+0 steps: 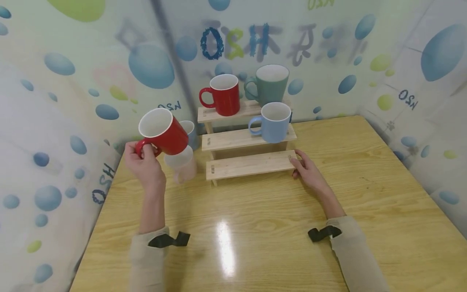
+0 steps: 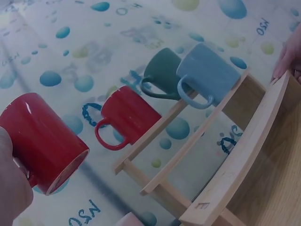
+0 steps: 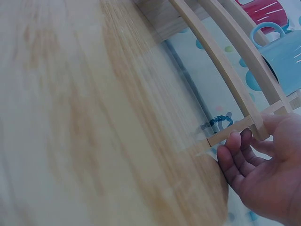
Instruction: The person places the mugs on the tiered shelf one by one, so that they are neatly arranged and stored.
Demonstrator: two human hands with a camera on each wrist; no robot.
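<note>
My left hand grips a red mug by its handle, holding it in the air left of a three-tier wooden rack. The mug is tilted, and its white inside shows. At the rack's right side, my right hand pinches the end of the lowest shelf, with the thumb on top. Another red mug and a green mug stand on the top tier. A blue mug sits at the right of the middle tier.
Below the lifted mug, a pale pink mug stands on the wooden table. A light blue mug, partly hidden, is behind it. A patterned curtain-like backdrop encloses the table's back and sides.
</note>
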